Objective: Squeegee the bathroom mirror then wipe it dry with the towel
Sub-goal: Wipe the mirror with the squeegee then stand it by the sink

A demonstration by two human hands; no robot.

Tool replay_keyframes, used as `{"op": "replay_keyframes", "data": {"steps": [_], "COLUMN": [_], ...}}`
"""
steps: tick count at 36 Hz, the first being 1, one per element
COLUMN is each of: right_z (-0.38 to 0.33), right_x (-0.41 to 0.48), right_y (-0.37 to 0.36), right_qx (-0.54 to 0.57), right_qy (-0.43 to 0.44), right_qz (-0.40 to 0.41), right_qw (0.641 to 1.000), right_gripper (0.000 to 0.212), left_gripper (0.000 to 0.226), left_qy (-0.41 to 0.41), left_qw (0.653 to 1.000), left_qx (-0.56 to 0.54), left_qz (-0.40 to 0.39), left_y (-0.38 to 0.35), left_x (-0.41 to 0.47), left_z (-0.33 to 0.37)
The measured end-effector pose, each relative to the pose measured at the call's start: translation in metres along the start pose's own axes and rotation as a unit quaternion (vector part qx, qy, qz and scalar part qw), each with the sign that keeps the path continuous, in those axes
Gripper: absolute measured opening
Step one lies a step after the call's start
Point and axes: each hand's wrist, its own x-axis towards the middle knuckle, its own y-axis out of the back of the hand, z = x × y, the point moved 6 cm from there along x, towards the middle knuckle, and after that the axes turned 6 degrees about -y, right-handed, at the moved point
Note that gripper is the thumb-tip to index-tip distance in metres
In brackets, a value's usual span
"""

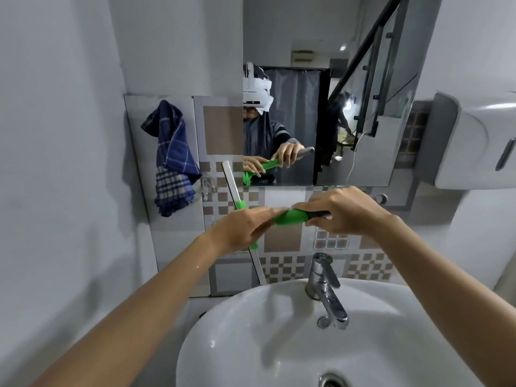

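A green squeegee (290, 217) with a long metal blade is held level in front of the tiled wall, just below the mirror (321, 79). My left hand (243, 227) grips it near the head, where the blade runs steeply from upper left to lower right. My right hand (343, 210) is closed around the dark end of the handle. A blue checked towel (173, 157) hangs on the wall to the left of the mirror. The mirror reflects both hands and the squeegee.
A white basin (251, 344) with a chrome tap (326, 289) sits right below my hands. A white dispenser (474, 141) juts from the wall at the right. A small clear hook (206, 188) is fixed to the tiles beside the towel.
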Motion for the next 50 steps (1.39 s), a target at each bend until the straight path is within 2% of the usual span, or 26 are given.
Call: {"op": "replay_keyframes", "data": {"steps": [4, 7, 12, 14, 16, 18, 21, 24, 28, 33, 39, 46, 50], "right_z": [-0.005, -0.012, -0.028, -0.036, -0.042, -0.048, -0.058, -0.071, -0.080, -0.095, -0.118, -0.133, -0.135], "right_x": [0.014, 0.026, 0.038, 0.040, 0.040, 0.043, 0.058, 0.076, 0.090, 0.101, 0.108, 0.105, 0.104], "right_y": [0.006, 0.006, 0.003, 0.001, -0.002, -0.009, -0.034, -0.060, -0.082, -0.120, -0.167, -0.208, -0.225], "right_qx": [-0.012, 0.003, 0.046, 0.102, 0.169, 0.246, 0.377, 0.529, 0.585, 0.586, 0.589, 0.573, 0.569], "right_qy": [0.015, 0.007, -0.038, -0.082, -0.155, -0.230, -0.302, -0.311, -0.328, -0.348, -0.358, -0.352, -0.349], "right_qz": [0.030, 0.072, 0.209, 0.279, 0.348, 0.372, 0.324, 0.255, 0.216, 0.174, 0.130, 0.088, 0.066], "right_qw": [0.999, 0.997, 0.976, 0.951, 0.909, 0.865, 0.813, 0.747, 0.710, 0.711, 0.713, 0.735, 0.742], "right_gripper": [0.035, 0.032, 0.042, 0.045, 0.050, 0.057, 0.068, 0.074, 0.068, 0.068, 0.068, 0.069, 0.071], "left_gripper": [0.054, 0.048, 0.049, 0.049, 0.048, 0.046, 0.039, 0.032, 0.040, 0.047, 0.050, 0.051, 0.051], "left_qy": [0.061, 0.084, 0.146, 0.196, 0.237, 0.252, 0.258, 0.266, 0.289, 0.341, 0.402, 0.459, 0.473], "left_qw": [0.996, 0.990, 0.970, 0.952, 0.933, 0.919, 0.899, 0.883, 0.863, 0.837, 0.790, 0.748, 0.736], "left_qx": [-0.058, -0.082, -0.110, -0.137, -0.159, -0.180, -0.228, -0.257, -0.291, -0.317, -0.354, -0.372, -0.377], "left_qz": [0.012, 0.079, 0.162, 0.191, 0.218, 0.242, 0.272, 0.288, 0.296, 0.287, 0.297, 0.302, 0.304], "left_y": [0.007, 0.017, 0.020, 0.018, 0.014, 0.009, 0.001, -0.006, -0.012, -0.037, -0.069, -0.103, -0.117], "left_x": [-0.013, -0.023, -0.046, -0.055, -0.064, -0.071, -0.079, -0.086, -0.098, -0.126, -0.158, -0.186, -0.194], "left_z": [-0.005, -0.010, -0.021, -0.026, -0.029, -0.030, -0.027, -0.029, -0.037, -0.058, -0.077, -0.090, -0.095]}}
